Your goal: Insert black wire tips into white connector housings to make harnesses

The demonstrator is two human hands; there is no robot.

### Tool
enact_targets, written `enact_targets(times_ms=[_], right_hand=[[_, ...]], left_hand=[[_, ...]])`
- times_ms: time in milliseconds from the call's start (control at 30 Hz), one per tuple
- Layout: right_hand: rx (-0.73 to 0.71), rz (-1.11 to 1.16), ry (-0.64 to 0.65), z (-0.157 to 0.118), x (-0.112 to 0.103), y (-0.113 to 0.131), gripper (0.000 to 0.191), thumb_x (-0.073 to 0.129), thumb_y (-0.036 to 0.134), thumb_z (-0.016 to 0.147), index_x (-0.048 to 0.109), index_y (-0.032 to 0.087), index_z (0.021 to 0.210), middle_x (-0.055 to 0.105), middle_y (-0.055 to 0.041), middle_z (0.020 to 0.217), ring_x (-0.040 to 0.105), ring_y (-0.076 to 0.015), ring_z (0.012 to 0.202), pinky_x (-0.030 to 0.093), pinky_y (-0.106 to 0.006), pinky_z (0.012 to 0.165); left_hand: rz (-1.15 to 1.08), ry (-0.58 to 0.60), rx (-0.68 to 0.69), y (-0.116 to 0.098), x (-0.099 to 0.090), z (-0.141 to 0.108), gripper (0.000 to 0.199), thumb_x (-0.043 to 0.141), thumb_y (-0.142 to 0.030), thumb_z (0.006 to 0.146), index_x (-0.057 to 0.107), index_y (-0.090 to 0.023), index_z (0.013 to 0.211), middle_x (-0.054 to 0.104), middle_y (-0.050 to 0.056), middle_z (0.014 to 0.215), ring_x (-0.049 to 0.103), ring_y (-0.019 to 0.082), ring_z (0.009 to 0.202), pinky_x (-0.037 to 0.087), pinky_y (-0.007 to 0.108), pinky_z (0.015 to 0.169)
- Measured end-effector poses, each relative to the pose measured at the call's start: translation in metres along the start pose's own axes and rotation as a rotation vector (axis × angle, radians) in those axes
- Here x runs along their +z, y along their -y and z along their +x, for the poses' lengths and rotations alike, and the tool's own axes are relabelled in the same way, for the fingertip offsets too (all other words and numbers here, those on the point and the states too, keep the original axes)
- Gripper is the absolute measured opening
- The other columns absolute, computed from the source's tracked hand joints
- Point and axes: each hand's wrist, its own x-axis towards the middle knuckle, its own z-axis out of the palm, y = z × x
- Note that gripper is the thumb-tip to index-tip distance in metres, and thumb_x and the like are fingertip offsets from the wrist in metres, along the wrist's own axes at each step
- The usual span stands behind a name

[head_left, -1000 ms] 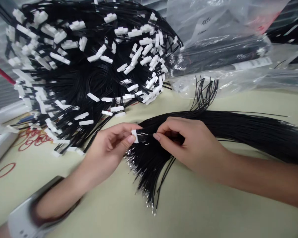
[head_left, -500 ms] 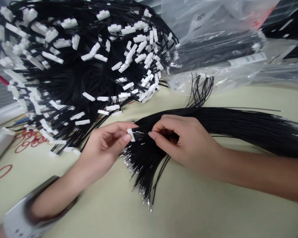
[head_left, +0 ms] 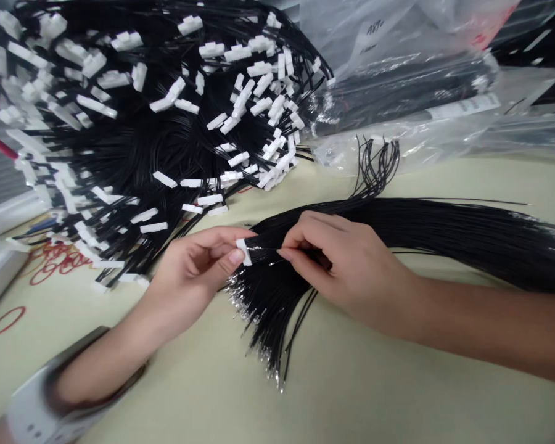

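Between the thumb and fingers of my left hand [head_left: 198,265] is a small white plastic connector housing [head_left: 243,251], held on its edge. My right hand [head_left: 346,265] is closed in a pinch just to the right, over the black wires. A thin black wire with a bright metal tip runs from that pinch toward the housing; whether its tip has entered the housing cannot be made out. Beneath both hands lies a thick bundle of black wires [head_left: 287,296], its crimped metal ends fanned out toward the front.
A big heap of black cables with white connectors [head_left: 166,98] fills the back left. Clear plastic bags [head_left: 398,92] of wires lie at the back right. Red rubber bands [head_left: 7,320] are on the pale table [head_left: 398,382] at left, near a white box edge [head_left: 0,271].
Both hands stay in nearly the same place, the housing and the pinch still held. The view has shifted very slightly.
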Motion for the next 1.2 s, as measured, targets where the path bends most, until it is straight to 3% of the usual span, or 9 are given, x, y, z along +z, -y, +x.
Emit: enact_targets(times_ms=[267,567,967,1200], right_hand=[[-0.064,-0.101,-0.022,-0.001,0.001,0.002,0.013,0.043,0.015,0.084,0.052,0.013,0.074,0.052,0.0008,0.071,0.046,-0.0084,0.062,0.032,-0.024,0.055],[-0.048,-0.05,0.008,-0.002,-0.001,0.002,0.013,0.042,0.016,0.084,0.051,0.013,0.076,0.053,-0.0006,0.073,0.046,-0.0075,0.062,0.032,-0.022,0.053],[-0.048,0.037,0.021,-0.002,-0.002,0.004,0.013,0.042,0.016,0.085,0.05,0.013,0.076,0.052,-0.0005,0.073,0.043,-0.0071,0.061,0.031,-0.022,0.055],[0.035,0.181,0.036,0.0,-0.002,0.005,0.01,0.043,0.016,0.083,0.05,0.014,0.075,0.05,0.0003,0.072,0.041,-0.0066,0.059,0.03,-0.02,0.052]], left_hand=[[-0.007,-0.006,0.007,-0.003,0.001,0.0,0.015,0.059,-0.016,0.077,0.066,-0.021,0.089,0.048,-0.005,0.054,0.035,0.004,0.047,0.026,0.014,0.04],[0.177,0.017,-0.007,-0.008,-0.001,-0.003,0.019,0.059,-0.014,0.076,0.065,-0.018,0.093,0.057,-0.004,0.061,0.041,0.006,0.052,0.029,0.017,0.044],[0.114,0.066,0.001,-0.011,0.003,-0.004,0.018,0.058,-0.013,0.076,0.065,-0.017,0.092,0.064,0.0,0.071,0.054,0.01,0.063,0.038,0.019,0.052],[-0.013,0.076,-0.044,-0.01,0.001,-0.003,0.015,0.06,-0.011,0.074,0.066,-0.016,0.086,0.061,-0.002,0.061,0.054,0.009,0.057,0.042,0.019,0.052]])
